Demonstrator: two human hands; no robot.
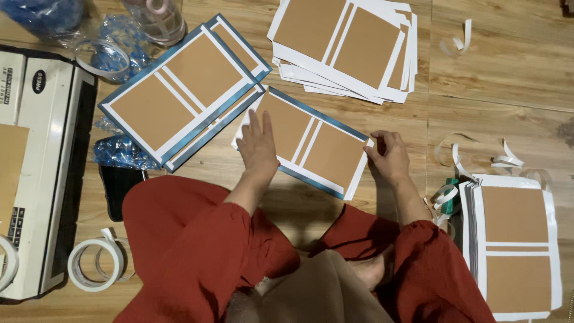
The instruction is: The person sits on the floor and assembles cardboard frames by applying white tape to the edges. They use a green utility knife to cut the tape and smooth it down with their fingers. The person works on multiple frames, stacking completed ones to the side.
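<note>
A flat book cover [311, 143], two brown boards on white paper with a blue edge, lies on the wooden floor in front of me. My left hand [257, 146] rests flat on its left end, fingers spread. My right hand [390, 157] pinches the cover's right corner with its fingertips. My red sleeves and lap fill the lower part of the view.
A pile of finished covers [179, 90] lies at the left, a white stack [353, 45] at the top, another stack [514, 245] at the right. A white machine [42, 167] stands far left. Tape rolls [95, 264], peeled tape strips [478, 158] and blue plastic bags [119, 152] lie around.
</note>
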